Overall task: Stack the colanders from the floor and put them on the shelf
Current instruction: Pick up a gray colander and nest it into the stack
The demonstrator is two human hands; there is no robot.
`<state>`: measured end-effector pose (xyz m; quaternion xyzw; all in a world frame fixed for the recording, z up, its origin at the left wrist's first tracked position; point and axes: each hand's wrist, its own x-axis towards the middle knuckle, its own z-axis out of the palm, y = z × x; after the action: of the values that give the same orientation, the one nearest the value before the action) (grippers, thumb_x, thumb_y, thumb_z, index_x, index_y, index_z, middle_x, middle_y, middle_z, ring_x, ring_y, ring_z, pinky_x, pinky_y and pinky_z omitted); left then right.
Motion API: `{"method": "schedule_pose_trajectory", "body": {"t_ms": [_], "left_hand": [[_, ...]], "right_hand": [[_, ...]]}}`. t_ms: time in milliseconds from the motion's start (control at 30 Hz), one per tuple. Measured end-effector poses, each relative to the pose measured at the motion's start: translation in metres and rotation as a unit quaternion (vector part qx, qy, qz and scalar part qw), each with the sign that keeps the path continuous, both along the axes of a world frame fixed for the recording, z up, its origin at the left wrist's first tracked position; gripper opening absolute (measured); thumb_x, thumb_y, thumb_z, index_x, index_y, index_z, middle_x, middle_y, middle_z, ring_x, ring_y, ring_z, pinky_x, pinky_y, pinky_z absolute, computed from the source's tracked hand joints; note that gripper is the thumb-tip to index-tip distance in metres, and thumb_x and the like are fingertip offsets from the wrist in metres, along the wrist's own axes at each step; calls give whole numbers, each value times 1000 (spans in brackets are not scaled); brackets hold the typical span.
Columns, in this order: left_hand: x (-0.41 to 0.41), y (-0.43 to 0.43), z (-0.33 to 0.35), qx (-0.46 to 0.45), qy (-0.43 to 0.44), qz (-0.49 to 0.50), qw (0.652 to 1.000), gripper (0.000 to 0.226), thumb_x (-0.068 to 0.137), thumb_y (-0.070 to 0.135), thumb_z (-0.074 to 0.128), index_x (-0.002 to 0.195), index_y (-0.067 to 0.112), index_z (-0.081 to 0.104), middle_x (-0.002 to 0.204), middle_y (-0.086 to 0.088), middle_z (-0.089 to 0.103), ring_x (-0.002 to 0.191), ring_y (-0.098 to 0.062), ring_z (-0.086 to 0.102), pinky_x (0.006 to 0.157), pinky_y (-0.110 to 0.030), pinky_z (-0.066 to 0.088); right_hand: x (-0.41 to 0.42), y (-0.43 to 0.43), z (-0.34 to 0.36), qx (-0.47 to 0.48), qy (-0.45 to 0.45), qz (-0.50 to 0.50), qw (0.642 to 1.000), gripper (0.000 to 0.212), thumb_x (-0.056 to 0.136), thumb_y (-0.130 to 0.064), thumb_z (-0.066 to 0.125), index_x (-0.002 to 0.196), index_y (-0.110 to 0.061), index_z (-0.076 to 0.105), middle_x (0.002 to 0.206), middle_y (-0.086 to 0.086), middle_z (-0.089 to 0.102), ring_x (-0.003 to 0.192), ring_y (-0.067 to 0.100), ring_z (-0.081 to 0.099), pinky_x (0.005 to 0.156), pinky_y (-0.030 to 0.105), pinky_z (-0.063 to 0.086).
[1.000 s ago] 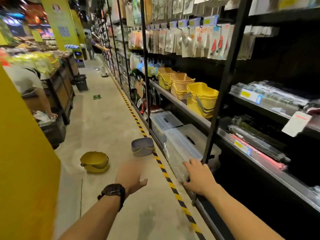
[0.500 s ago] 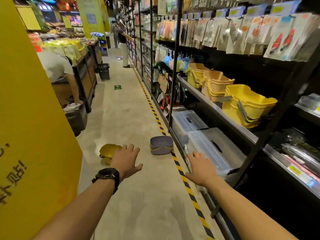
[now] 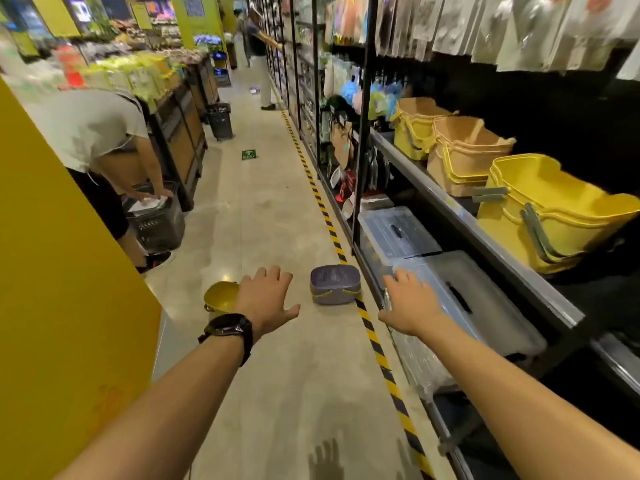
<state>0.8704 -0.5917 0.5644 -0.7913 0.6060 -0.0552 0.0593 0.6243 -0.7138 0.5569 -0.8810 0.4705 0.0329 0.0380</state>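
Both hands have moved a little forward since the earlier frame, and the left hand (image 3: 266, 299) now hides more of the yellow colander (image 3: 220, 299). The fingers (image 3: 273, 276) of the left hand are straight and slightly spread and hold nothing. The right hand (image 3: 410, 303) is also empty, its fingers (image 3: 401, 277) straight and lightly apart. A black watch (image 3: 230, 329) sits on the left wrist. The yellow colander lies on the floor (image 3: 277, 220) just behind the left hand. The purple colander (image 3: 335, 284) stands upright on the floor between the two hands, beside the striped tape (image 3: 375, 341). On the right, the shelf (image 3: 485, 237) carries yellow buckets (image 3: 554, 209), with clear storage boxes (image 3: 485, 299) below.
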Motion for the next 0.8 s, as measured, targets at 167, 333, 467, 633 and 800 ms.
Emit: {"method": "schedule_pose_trajectory", "body": {"t_ms": [167,333,467,633,800], "left_hand": [[23,-42,-20,14,8,13,1000,64,90,64,44,138,23,42,129,-3,50,115,-25,50,86,-38,46],[70,-96,-36,23,29,13,999,64,90,64,45,139,22,42,130,-3,50,116,-25,49,88,-39,46],[108,-145,-43,25,33,4,999,65,90,64,46,140,23,41,130,-4,51,116,-26,50,88,-40,46],[135,-198,-53,38,44,-10,998,66,90,64,46,140,21,41,131,-5,50,116,-26,50,87,-40,47],[150,-251,-69,56,46,-15,997,67,89,66,45,139,21,42,130,-5,50,115,-27,50,87,-40,46]], "right_hand": [[26,-49,-19,11,18,1,1000,74,80,-49,62,142,-20,33,142,12,37,130,32,39,101,45,39],[68,-96,-36,27,35,-4,999,75,81,-49,61,144,-21,32,144,12,37,131,32,38,103,47,38],[103,-131,-43,36,35,-18,999,73,81,-47,61,143,-22,32,142,10,39,131,31,38,103,47,37],[132,-172,-45,56,37,-30,997,71,83,-46,63,142,-20,34,139,10,40,130,30,39,103,47,38],[154,-229,-48,64,45,-28,997,73,85,-48,62,145,-19,32,141,10,38,132,30,37,103,47,38]]}}
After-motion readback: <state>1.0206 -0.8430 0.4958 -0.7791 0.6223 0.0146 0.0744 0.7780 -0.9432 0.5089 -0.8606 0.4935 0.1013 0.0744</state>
